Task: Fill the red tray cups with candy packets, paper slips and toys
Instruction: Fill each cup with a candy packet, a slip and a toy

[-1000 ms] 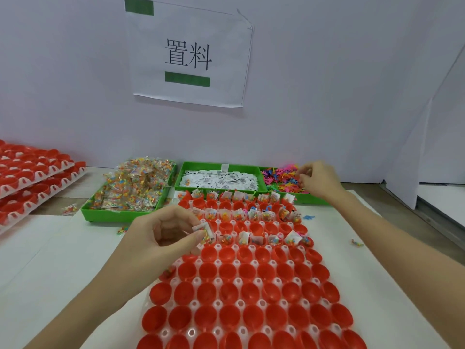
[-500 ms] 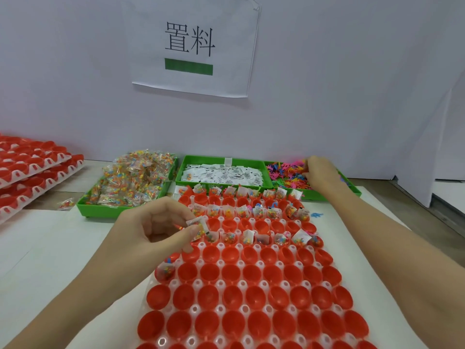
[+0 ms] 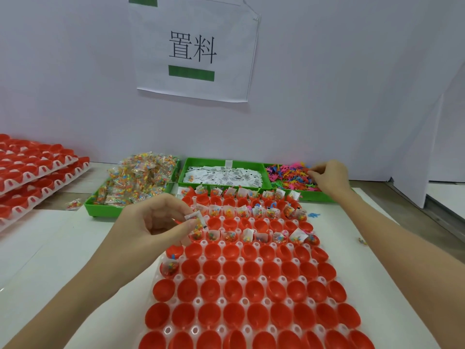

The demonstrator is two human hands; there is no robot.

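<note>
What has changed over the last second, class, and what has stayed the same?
The right hand has gone from the near edge of the toy bin to its far right side, fingers now among the toys. The left hand still pinches a paper slip with a candy packet over the tray, hardly moved. The filled and empty cups look unchanged.

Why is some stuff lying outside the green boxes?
A few bits have strayed. One candy packet lies on the table left of the candy bin. A blue toy sits on the white mat right of the red tray, and another tiny piece lies farther right.
</note>
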